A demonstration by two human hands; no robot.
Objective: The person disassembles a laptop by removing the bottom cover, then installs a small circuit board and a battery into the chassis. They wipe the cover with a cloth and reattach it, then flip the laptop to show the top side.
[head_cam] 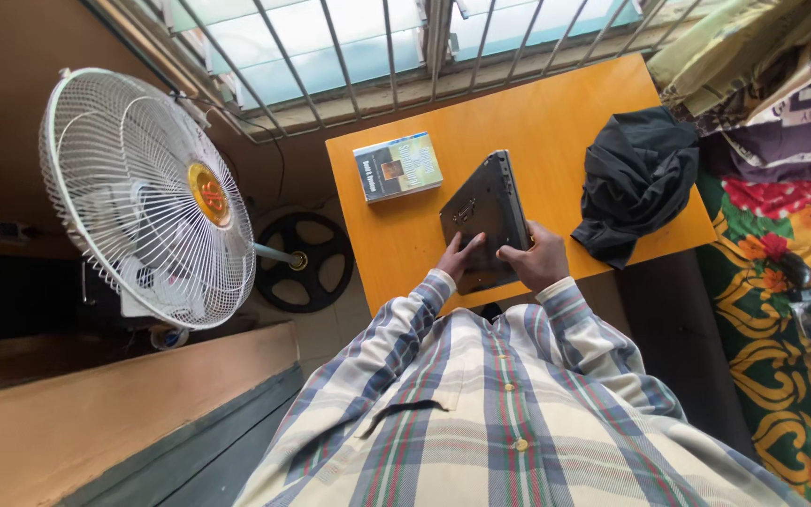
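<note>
Closest to the lens we see our plaid shirt, its two sleeves reaching forward to the orange table. Our left hand lies flat, fingers spread, on the underside of a dark grey laptop that rests upside down on the near edge of the table. Our right hand grips the laptop's near right corner, thumb on top and fingers curled round the edge. Both hands sit close together on the same end of the machine. Beyond the laptop, a book with a blue-green cover lies flat toward the barred window. A crumpled black cloth sits at the table's right side. Left of the table stands a white pedestal fan on a round black base.
</note>
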